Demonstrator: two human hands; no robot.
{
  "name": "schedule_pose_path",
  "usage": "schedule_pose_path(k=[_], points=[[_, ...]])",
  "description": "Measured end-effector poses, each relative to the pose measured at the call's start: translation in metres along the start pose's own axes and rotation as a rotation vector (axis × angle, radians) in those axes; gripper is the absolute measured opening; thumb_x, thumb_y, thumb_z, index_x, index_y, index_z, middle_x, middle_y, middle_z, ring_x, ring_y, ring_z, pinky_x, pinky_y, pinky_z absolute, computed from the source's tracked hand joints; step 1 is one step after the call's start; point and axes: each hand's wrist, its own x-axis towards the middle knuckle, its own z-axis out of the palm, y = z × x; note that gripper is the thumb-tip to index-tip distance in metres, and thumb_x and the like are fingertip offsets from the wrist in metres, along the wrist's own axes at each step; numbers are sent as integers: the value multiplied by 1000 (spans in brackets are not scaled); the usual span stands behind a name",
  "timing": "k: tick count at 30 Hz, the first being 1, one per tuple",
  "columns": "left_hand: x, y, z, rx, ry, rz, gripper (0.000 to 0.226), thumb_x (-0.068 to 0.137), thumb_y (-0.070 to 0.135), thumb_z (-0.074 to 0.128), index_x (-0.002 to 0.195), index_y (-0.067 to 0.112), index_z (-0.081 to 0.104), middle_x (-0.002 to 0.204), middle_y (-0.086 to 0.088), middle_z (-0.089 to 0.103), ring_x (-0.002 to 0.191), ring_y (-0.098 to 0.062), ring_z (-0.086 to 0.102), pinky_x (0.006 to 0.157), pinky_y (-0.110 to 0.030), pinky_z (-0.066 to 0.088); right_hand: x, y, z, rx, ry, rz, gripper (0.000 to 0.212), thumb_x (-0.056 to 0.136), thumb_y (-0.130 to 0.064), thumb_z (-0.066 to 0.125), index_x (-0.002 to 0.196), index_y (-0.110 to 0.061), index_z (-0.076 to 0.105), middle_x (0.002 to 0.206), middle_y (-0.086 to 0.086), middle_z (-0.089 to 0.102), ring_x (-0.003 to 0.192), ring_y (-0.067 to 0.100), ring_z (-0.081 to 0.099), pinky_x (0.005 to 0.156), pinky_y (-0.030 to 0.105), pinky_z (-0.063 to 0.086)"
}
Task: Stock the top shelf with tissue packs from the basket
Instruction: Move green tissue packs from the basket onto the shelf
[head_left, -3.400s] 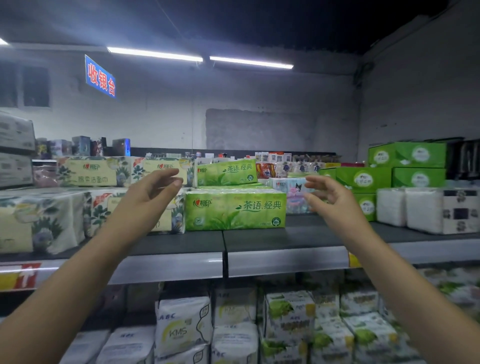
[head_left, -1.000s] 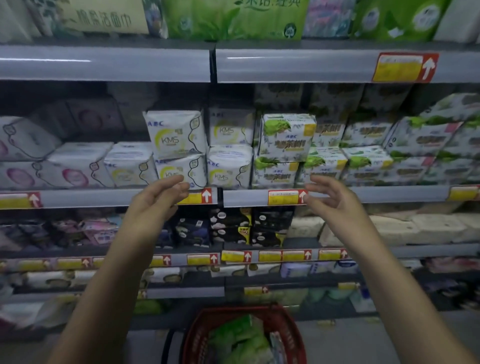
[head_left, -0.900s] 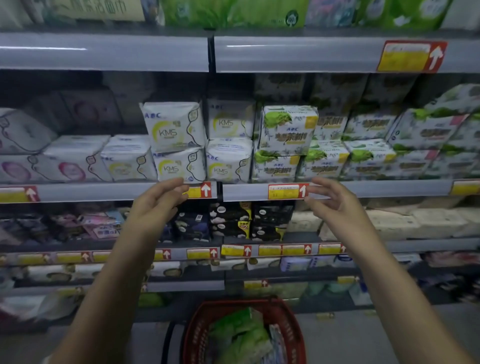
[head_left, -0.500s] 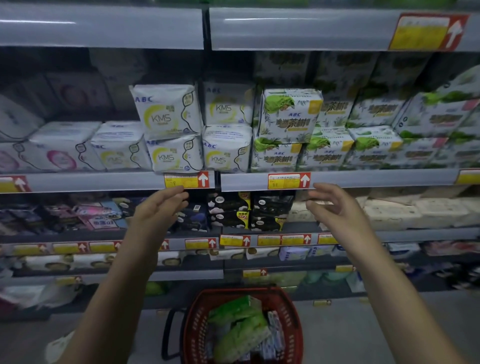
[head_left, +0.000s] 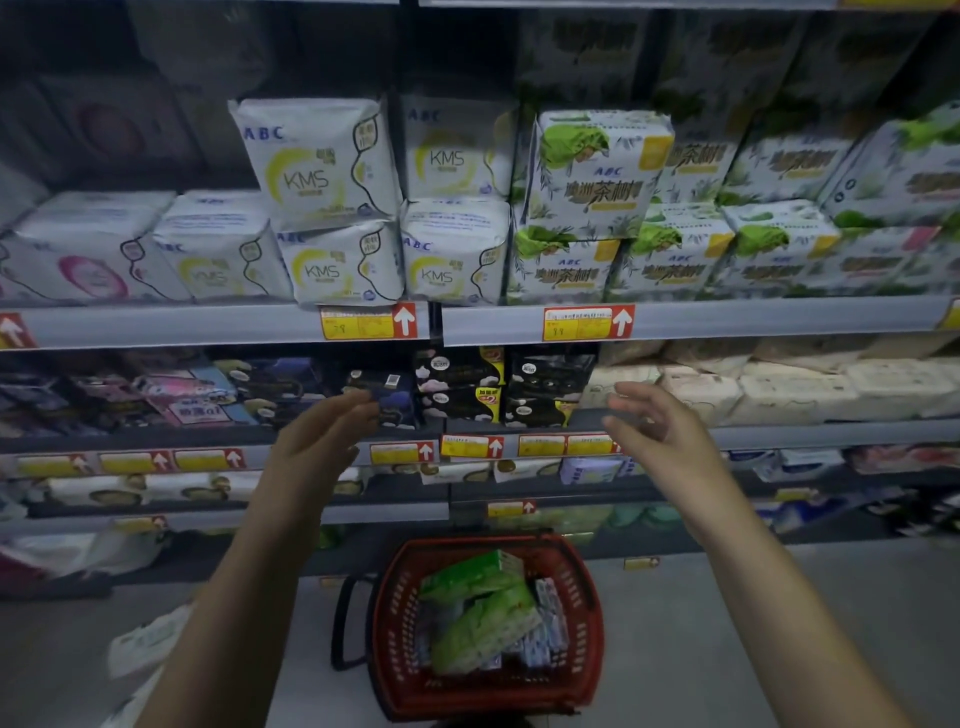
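A red basket (head_left: 488, 688) stands on the grey floor at six o'clock in the view, with its black handle (head_left: 343, 623) hanging at its nine o'clock side. Two green tissue packs (head_left: 485, 621) lie tilted inside it, one overlapping the other, on top of smaller white-and-blue packets (head_left: 550, 613).

Both hands hover above the basket in front of the shelves and hold nothing. The left hand (head_left: 322, 441), at about ten o'clock from the basket, has its fingers straight and close together, palm turned inward. The right hand (head_left: 660, 436), at about one o'clock from the basket, has its fingers spread and lightly bent, palm facing the left one.

Black packets (head_left: 460, 387) sit between the hands at twelve o'clock. The shelf above carries white packs (head_left: 317, 166) at eleven o'clock and green-printed packs (head_left: 597, 171) at one o'clock, with yellow-and-red price tags (head_left: 369, 322) on its edge.
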Motion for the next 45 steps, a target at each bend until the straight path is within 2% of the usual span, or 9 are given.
schedule_pose_path(k=[6,10,16,22,30,34,38,41,45], points=[[0,-31,3,14,16,-79,12,92,27,60,103,31,63,115,2,67,111,-13,61,103,-39,44,0,29,12,0,-20,72,33,90,-11,62,121,-20,52,115,-2,60,81,-2,60,72,16,46],[-3,-56,5,-30,27,-155,14,96,22,55,107,25,62,116,-4,67,113,-20,59,101,-37,43,-4,50,20,8,-31,127,30,90,-11,62,115,-22,53,110,-3,61,83,-3,57,71,15,44],[-7,-91,1,-87,24,-223,58,50,55,63,98,23,65,102,0,68,101,-20,63,88,-33,45,-11,84,35,12,-45,226,30,89,-4,62,115,-18,53,110,2,61,85,-1,57,69,7,43],[-8,-107,-14,-68,58,-251,69,57,51,64,117,16,62,106,1,68,100,-10,62,86,-28,44,-15,107,45,-25,-76,290,34,89,-4,61,122,-10,53,106,1,59,79,-4,55,62,5,43],[-15,-136,-13,-73,125,-355,10,92,18,60,101,19,64,106,-3,67,103,-21,61,90,-33,42,-18,133,59,-17,-115,355,28,88,-6,63,111,-20,54,101,-5,61,86,-3,56,70,11,44],[-11,-148,-4,-50,134,-389,8,92,19,61,93,27,64,102,3,67,104,-19,59,94,-36,42,-21,146,65,-11,-161,398,29,90,-9,62,113,-22,52,99,-12,59,89,-3,56,70,10,43],[-4,-162,4,-70,115,-424,22,73,33,63,95,28,65,101,6,67,99,-10,60,83,-23,44,-19,164,67,-7,-125,428,25,88,-7,63,108,-21,55,99,-5,62,89,7,59,74,18,46],[4,-176,11,-54,126,-442,11,89,13,65,95,23,66,98,3,68,91,-9,63,72,-17,47,-22,178,68,-13,-135,457,23,88,-8,64,97,-28,56,100,-7,62,88,5,59,75,18,46],[13,-193,24,-15,106,-428,16,94,5,56,93,18,65,88,7,67,67,7,65,56,-7,48,-23,206,72,-5,-122,513,22,88,-11,65,108,-20,60,109,-1,64,100,15,61,80,23,47]])
